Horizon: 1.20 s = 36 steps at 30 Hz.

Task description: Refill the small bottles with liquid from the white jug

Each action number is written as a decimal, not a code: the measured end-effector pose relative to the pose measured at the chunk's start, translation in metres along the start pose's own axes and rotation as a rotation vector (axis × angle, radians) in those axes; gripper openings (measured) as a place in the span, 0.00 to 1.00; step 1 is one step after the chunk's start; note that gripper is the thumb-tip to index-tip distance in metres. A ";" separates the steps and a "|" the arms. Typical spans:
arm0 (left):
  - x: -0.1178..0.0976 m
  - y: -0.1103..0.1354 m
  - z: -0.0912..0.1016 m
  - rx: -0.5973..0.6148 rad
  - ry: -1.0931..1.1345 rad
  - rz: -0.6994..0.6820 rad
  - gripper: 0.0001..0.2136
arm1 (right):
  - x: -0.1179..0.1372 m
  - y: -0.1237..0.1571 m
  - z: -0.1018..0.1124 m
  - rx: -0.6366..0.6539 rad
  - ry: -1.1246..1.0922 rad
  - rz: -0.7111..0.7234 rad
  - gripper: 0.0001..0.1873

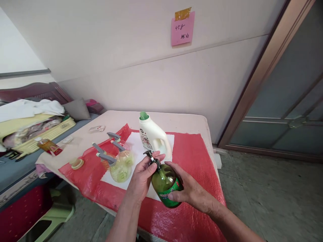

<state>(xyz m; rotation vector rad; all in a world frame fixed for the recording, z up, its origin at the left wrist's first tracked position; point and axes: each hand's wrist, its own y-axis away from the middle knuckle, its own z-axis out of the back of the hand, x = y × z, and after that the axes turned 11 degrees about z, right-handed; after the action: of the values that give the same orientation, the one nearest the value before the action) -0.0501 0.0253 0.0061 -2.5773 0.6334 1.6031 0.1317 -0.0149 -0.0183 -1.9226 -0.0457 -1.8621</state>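
Note:
My right hand is wrapped round the body of a green pump bottle, held tilted above the red mat. The fingers of my left hand are closed on the bottle's black pump head. Just behind stands a white detergent jug with a green cap, on a white cloth. Left of my hands lie several clear yellowish spray bottles with grey triggers.
A roll of tape and a small orange packet lie on the table's left part. A pink note is taped to the wall. Piled bedding and a cushion sit at far left. A green stool stands under the table. A glass door is at right.

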 end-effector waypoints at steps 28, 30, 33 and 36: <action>0.000 -0.002 -0.005 -0.113 0.109 -0.004 0.12 | 0.010 -0.003 0.010 0.115 -0.430 -0.147 0.46; 0.001 -0.003 -0.005 -0.134 0.108 -0.017 0.11 | 0.006 -0.002 0.005 0.086 -0.316 -0.135 0.51; 0.002 -0.005 -0.003 -0.171 0.110 -0.041 0.11 | 0.002 -0.002 -0.002 0.014 -0.102 -0.166 0.56; 0.002 -0.006 -0.003 -0.198 0.118 -0.040 0.11 | 0.002 -0.003 -0.003 0.000 -0.069 -0.173 0.58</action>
<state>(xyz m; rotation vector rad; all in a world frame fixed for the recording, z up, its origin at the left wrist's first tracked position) -0.0446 0.0294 0.0052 -2.8234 0.4467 1.5857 0.1278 -0.0141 -0.0154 -2.0392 -0.2417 -1.9027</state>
